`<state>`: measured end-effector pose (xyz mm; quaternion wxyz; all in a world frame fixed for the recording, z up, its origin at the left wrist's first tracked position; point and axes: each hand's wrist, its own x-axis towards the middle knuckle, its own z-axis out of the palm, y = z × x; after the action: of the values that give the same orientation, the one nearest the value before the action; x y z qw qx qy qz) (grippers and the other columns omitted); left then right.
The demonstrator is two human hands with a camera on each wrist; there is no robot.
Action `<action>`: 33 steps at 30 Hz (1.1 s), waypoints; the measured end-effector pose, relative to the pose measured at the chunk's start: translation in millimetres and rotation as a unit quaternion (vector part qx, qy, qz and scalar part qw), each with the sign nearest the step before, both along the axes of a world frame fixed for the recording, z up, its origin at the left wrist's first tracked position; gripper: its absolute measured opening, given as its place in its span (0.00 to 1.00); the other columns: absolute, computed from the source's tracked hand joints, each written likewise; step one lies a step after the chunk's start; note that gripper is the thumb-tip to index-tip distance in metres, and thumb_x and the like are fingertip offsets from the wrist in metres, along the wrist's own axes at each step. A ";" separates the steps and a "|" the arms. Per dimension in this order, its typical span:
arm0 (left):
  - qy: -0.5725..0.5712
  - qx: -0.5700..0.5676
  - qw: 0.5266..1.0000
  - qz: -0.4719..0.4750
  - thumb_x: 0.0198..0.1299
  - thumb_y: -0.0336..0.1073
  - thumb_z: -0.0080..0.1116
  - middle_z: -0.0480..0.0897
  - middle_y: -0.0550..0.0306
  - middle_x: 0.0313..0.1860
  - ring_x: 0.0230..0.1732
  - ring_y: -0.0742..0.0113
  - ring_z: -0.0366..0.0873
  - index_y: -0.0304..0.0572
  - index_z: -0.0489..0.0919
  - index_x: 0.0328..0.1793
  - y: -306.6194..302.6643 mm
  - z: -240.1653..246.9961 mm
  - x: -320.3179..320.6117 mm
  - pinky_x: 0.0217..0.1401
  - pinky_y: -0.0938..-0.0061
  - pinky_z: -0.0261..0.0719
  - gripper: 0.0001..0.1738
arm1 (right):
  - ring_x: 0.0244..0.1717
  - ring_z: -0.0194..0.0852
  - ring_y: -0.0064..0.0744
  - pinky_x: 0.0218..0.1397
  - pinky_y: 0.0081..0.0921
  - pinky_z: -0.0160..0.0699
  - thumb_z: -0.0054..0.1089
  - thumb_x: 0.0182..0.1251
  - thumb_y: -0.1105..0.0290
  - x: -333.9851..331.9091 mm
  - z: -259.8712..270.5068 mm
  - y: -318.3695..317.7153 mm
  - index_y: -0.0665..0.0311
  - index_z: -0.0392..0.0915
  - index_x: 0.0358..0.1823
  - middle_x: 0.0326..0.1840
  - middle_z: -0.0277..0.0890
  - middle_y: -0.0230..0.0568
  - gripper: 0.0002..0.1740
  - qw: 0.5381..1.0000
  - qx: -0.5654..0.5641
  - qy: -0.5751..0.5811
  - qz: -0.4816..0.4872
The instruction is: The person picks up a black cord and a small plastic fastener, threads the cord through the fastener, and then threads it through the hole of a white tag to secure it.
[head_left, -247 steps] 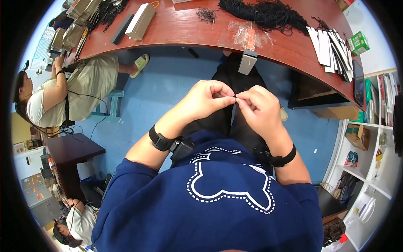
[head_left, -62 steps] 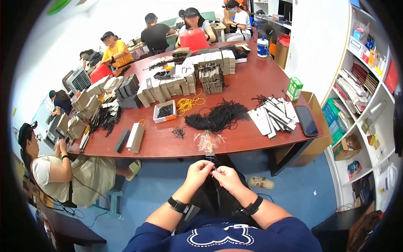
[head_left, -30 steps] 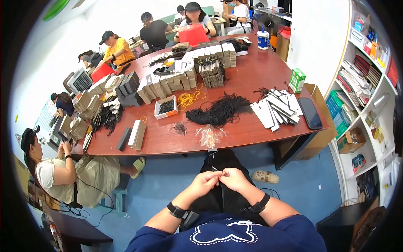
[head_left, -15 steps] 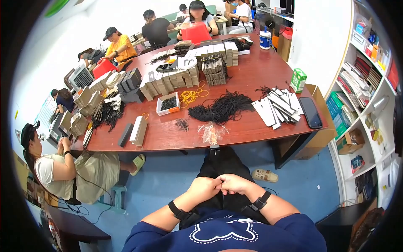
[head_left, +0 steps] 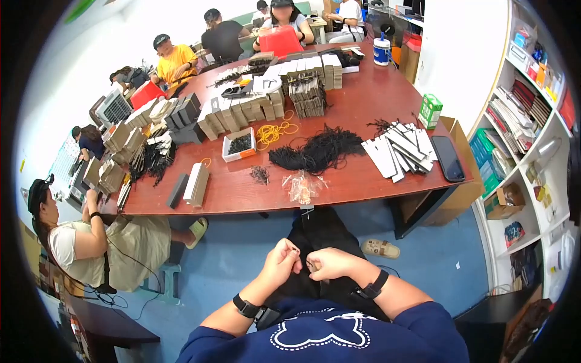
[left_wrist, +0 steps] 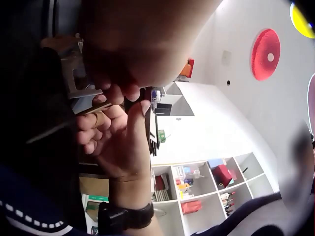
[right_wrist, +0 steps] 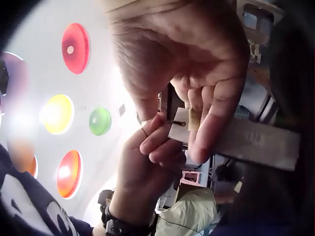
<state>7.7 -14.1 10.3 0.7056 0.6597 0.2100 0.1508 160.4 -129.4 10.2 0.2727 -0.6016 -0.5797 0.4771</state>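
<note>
My right hand (head_left: 330,264) grips a pale card tag (right_wrist: 261,145), a long strip whose far end sticks out past the fingers. A tan band (right_wrist: 194,119) wraps one of that hand's fingers. Near the tag's top edge is a small hole, with a short dark cord (right_wrist: 176,122) running from it toward my left fingertips. My left hand (head_left: 281,263) is raised just left of the right one, thumb and finger pinched together at the cord. In the left wrist view the tag (left_wrist: 54,130) shows nearly edge-on, and the left hand (left_wrist: 133,49) is dark and blurred.
On the red-brown table (head_left: 357,181) lie a black cord bundle (head_left: 318,150), white tags (head_left: 399,151), a plastic bag (head_left: 301,187), a box of small black pieces (head_left: 240,145) and card stacks (head_left: 196,184). A person (head_left: 78,236) sits at left. Shelves (head_left: 508,181) stand at right.
The head view has tilted up from the lap to the whole table. Half a second ago my hands were together; the left has since drawn slightly left and up, leaving a small gap.
</note>
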 end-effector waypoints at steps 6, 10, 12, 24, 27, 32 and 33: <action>-0.013 0.065 0.994 0.090 0.66 0.31 0.44 0.81 0.50 0.29 0.22 0.75 0.74 0.41 0.67 0.39 41.6 34.3 10.6 0.26 0.82 0.71 0.03 | 0.32 0.76 0.49 0.36 0.39 0.77 0.54 0.49 0.66 23.2 57.9 -4.1 0.65 0.76 0.23 0.27 0.74 0.47 0.09 0.955 0.151 -0.224 -0.120; 0.032 0.400 0.901 0.166 0.62 0.36 0.53 0.82 0.50 0.39 0.36 0.68 0.80 0.38 0.71 0.49 93.3 62.0 18.0 0.38 0.75 0.77 0.12 | 0.28 0.72 0.47 0.32 0.40 0.73 0.52 0.48 0.69 113.8 109.9 4.8 0.65 0.70 0.20 0.24 0.69 0.47 0.07 0.796 0.348 -0.474 -0.142; 0.065 0.539 0.797 0.266 0.58 0.33 0.56 0.82 0.46 0.42 0.41 0.57 0.81 0.36 0.73 0.52 141.1 82.3 5.4 0.46 0.69 0.77 0.16 | 0.48 0.71 0.53 0.51 0.41 0.71 0.62 0.51 0.67 187.6 109.3 10.0 0.68 0.74 0.44 0.39 0.74 0.53 0.19 0.796 0.293 -0.428 -0.311; 0.314 0.573 0.682 0.329 0.58 0.40 0.53 0.79 0.34 0.44 0.46 0.40 0.77 0.36 0.72 0.58 263.0 62.2 -54.9 0.49 0.55 0.75 0.24 | 0.49 0.68 0.35 0.53 0.31 0.65 0.38 0.69 0.57 180.4 128.9 -143.7 0.66 0.64 0.56 0.50 0.68 0.44 0.22 0.295 0.646 -0.045 -0.702; 0.311 0.544 0.698 0.347 0.59 0.35 0.53 0.78 0.34 0.47 0.49 0.43 0.77 0.39 0.70 0.60 241.2 75.1 -48.2 0.49 0.57 0.74 0.22 | 0.45 0.67 0.28 0.51 0.25 0.65 0.39 0.70 0.60 145.5 83.5 -123.1 0.64 0.67 0.52 0.46 0.69 0.37 0.17 0.536 0.523 -0.064 -0.660; 0.077 0.577 0.692 0.426 0.56 0.33 0.58 0.78 0.48 0.34 0.40 0.53 0.78 0.40 0.75 0.53 196.8 92.8 -43.1 0.41 0.64 0.75 0.17 | 0.34 0.71 0.20 0.40 0.17 0.72 0.50 0.65 0.76 64.6 20.2 -71.8 0.67 0.75 0.39 0.35 0.72 0.33 0.06 0.813 0.295 0.026 -0.502; 0.066 0.538 0.766 0.347 0.55 0.33 0.59 0.75 0.50 0.31 0.35 0.56 0.75 0.39 0.76 0.46 180.4 78.7 -38.4 0.38 0.66 0.74 0.13 | 0.30 0.71 0.19 0.35 0.17 0.72 0.52 0.64 0.77 42.7 21.6 -56.1 0.67 0.77 0.38 0.33 0.74 0.33 0.05 0.841 0.243 0.077 -0.477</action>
<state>-30.7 166.2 89.0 0.1196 0.8217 0.3549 0.4296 203.1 -185.5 31.8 0.6482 -0.6793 -0.2954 0.1766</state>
